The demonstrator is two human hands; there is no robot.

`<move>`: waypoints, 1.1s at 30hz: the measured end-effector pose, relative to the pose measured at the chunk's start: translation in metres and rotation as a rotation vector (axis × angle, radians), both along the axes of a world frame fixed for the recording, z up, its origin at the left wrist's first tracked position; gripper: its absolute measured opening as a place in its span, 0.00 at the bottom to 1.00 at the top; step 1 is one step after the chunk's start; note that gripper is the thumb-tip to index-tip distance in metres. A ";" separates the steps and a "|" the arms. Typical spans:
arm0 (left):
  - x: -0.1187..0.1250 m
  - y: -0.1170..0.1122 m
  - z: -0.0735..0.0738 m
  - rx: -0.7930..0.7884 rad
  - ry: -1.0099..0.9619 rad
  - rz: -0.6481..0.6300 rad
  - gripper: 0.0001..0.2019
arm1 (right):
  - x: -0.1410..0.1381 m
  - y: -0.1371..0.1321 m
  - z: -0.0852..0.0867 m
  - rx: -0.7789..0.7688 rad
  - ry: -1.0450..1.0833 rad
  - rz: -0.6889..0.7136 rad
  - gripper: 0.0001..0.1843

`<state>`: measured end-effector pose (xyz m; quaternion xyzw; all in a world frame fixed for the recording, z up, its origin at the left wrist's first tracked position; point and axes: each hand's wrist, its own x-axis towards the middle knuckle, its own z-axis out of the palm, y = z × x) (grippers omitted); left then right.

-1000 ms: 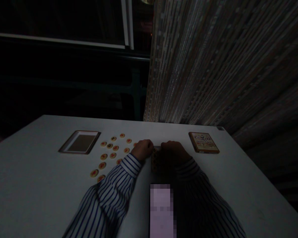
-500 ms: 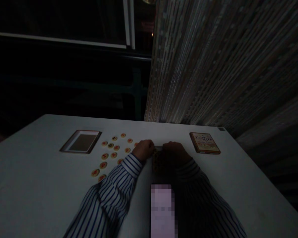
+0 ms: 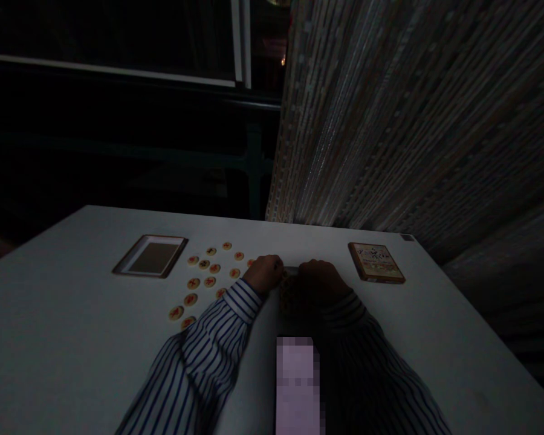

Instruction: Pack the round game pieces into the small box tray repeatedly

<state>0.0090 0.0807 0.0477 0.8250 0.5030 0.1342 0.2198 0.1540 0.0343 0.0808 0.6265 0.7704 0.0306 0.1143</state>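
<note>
Mid-frame, the left hand (image 3: 263,275) and right hand (image 3: 325,281) flank the dark packet (image 3: 287,297) equally closely, each grip clenched on its upper edge, the rest lying toward the frame's bottom.

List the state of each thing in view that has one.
Pack: shadowed, contents unclear
Left hand: curled at its far edge
Right hand: curled opposite, shadowed
Xiangqi pieces: loose, flat, characters up
Shallow tray: open side up
Illustrated box or lid: flat, picture up
Curtain: hanging
Pixelated panel: details hidden
</note>
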 end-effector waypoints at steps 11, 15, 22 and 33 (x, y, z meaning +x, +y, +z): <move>-0.001 0.001 -0.002 0.008 0.001 -0.014 0.13 | 0.003 0.003 -0.002 -0.004 0.024 0.031 0.14; 0.000 0.000 -0.001 0.007 0.010 -0.006 0.13 | 0.004 0.004 -0.004 -0.008 0.037 0.046 0.13; -0.001 -0.001 0.001 -0.012 0.004 0.003 0.12 | 0.003 0.004 -0.004 -0.020 0.023 0.054 0.14; -0.001 -0.001 0.001 0.001 0.009 -0.005 0.12 | 0.001 0.007 -0.005 -0.037 0.020 0.065 0.14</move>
